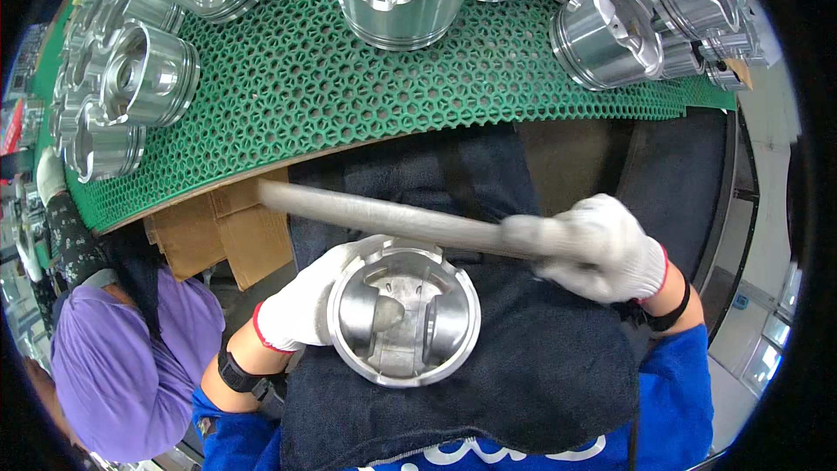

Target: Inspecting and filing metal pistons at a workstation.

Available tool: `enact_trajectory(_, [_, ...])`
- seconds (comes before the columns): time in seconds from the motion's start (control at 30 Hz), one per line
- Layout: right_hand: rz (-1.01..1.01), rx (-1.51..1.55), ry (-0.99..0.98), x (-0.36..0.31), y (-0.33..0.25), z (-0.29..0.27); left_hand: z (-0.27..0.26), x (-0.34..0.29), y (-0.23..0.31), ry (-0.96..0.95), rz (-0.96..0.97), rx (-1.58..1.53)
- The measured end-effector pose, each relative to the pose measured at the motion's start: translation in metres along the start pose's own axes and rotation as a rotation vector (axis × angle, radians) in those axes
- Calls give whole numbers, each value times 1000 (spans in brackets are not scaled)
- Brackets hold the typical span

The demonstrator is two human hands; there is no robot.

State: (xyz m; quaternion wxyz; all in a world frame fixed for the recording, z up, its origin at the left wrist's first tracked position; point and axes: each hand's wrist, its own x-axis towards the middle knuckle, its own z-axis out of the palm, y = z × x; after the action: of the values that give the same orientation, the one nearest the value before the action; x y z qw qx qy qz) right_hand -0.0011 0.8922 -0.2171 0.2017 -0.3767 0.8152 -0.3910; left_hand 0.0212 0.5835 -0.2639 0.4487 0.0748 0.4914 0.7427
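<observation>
A metal piston (405, 371) rests over my lap with its hollow underside facing up. My left hand (305, 301), in a white glove with a red cuff, grips its left side, and a gloved fingertip shows inside through the pin bore. In my gloved right hand (602, 249) is a long grey file-like tool (384, 214), blurred by motion. Its pale handle end lies in my closed fingers, and its shaft reaches left across the far side of the piston. Whether the tool touches the piston I cannot tell.
Several shiny pistons, among them one piston (401, 13) at the middle, stand on a green perforated mat (349, 96) along the bench. Below its edge is brown cardboard (231, 235). At the left sits another person in a purple garment (131, 358), a gloved hand (51, 176) near the mat.
</observation>
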Motion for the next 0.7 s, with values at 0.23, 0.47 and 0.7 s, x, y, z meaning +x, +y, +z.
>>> enact_trajectory(0.23, [-12, -97, -17, -4, 13, 0, 5, 11, -3, -13, -74, -111])
enact_trajectory(0.47, [137, -169, -149, 3, 3, -5, -3, 6, -17, -60, -89, -162])
enact_trajectory(0.7, [-24, -321, -113, 5, -3, -13, 2, 6, -4, -66, -141, -272])
